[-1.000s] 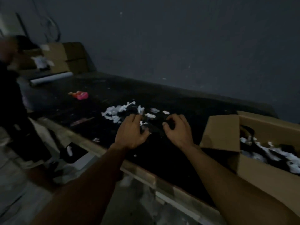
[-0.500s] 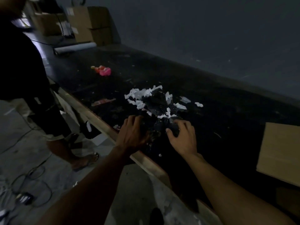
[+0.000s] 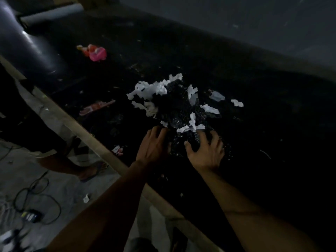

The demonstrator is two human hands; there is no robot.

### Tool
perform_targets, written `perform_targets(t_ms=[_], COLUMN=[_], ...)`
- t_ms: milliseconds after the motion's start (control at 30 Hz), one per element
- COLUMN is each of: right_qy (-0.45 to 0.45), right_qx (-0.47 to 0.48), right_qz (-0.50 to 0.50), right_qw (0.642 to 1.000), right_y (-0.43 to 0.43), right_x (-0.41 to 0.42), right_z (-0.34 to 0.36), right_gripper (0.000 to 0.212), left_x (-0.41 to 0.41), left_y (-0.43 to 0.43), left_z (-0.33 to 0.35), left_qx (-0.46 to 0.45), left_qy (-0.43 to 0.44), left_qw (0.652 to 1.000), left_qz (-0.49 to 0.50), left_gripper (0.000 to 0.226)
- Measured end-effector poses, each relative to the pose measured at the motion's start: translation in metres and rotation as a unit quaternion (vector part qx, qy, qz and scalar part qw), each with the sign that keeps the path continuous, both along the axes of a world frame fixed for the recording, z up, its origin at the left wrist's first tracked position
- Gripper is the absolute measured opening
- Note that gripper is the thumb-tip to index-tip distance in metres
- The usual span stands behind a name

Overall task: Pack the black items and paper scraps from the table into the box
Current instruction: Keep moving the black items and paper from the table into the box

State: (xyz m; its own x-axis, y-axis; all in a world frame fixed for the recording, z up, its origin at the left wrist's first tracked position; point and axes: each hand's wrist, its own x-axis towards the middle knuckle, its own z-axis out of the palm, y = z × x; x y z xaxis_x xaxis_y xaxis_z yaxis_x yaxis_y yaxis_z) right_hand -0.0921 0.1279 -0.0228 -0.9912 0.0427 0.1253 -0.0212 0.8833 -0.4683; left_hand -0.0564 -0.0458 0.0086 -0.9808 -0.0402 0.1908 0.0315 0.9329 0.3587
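Two hands are working the black items (image 3: 174, 106): left hand (image 3: 154, 145) pressing the near edge with straightish fingers (image 3: 160, 132), right hand (image 3: 205, 150) curling round a clump. Paper scraps (image 3: 151, 90) are lying just beyond them. Likely light, loose, flimsy; scooping from underneath is seeming safest.

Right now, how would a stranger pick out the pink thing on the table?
Start at the long black table. From the heap of white paper scraps, look toward its far left end. The pink thing lies there alone, bright and rounded; the reddish strip nearer the edge is flat.
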Motion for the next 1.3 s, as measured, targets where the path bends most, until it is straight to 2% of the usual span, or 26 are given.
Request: perform_targets(t_ms=[100, 267, 333, 433, 500, 567, 667, 833, 967, 1067, 1200, 1300], right_qy=[-0.012, -0.026, -0.036, -0.023, 0.021, 0.021, 0.005, 0.059, 0.063, -0.011, -0.092, -0.056], right_qx=[0.006, 0.048, 0.062, 0.065, 0.045, 0.012, -0.031, -0.060, -0.035, 0.014, 0.041, 0.038], right_qz=[-0.027, -0.036, -0.051, -0.061, -0.049, -0.043, -0.058, -0.129, -0.179, -0.193, -0.162, -0.144], right_qw=[1.000, 0.998, 0.996, 0.996, 0.998, 0.999, 0.998, 0.988, 0.981, 0.981, 0.982, 0.987], right_y=[-0.011, -0.026, -0.032, -0.040, -0.043, -0.046, -0.048, -0.036, -0.022, -0.016, -0.020, -0.025], right_x=[-0.005, -0.007, -0.003, 0.001, 0.002, 0.000, -0.001, -0.005, -0.023, -0.038, -0.052, -0.051], right_z=[-0.012, -0.030, -0.038, -0.047, -0.051, -0.046, -0.033, -0.013, -0.004, 0.000, -0.013, -0.030], right_gripper=[0.067, 0.082, 0.080, 0.064, 0.052, 0.045, 0.043, 0.043, 0.040, 0.049, 0.060, 0.067], left_x=[-0.022, -0.067, -0.070, -0.064, -0.066, -0.074, -0.089, -0.121, -0.144, -0.150, -0.146, -0.141], left_y=[-0.012, -0.033, -0.035, -0.047, -0.054, -0.053, -0.046, -0.027, -0.016, -0.013, -0.013, -0.014], left_z=[-0.014, -0.029, -0.044, -0.076, -0.083, -0.075, -0.051, -0.030, -0.033, -0.045, -0.059, -0.066], left_qx=[-0.009, -0.042, -0.043, -0.061, -0.076, -0.094, -0.099, -0.070, -0.120, -0.117, -0.097, -0.001], left_qy=[-0.016, -0.076, -0.078, -0.023, 0.015, 0.044, 0.073, 0.117, 0.020, -0.068, -0.063, -0.033], left_qw=[0.999, 0.986, 0.976, 0.961, 0.962, 0.967, 0.962, 0.944, 0.964, 0.970, 0.972, 0.974], left_qz=[-0.039, -0.143, -0.201, -0.269, -0.262, -0.233, -0.244, -0.300, -0.236, -0.204, -0.204, -0.224], left_gripper=[0.040, 0.050, 0.050, 0.038, 0.031, 0.031, 0.034, 0.044, 0.065, 0.074, 0.067, 0.053])
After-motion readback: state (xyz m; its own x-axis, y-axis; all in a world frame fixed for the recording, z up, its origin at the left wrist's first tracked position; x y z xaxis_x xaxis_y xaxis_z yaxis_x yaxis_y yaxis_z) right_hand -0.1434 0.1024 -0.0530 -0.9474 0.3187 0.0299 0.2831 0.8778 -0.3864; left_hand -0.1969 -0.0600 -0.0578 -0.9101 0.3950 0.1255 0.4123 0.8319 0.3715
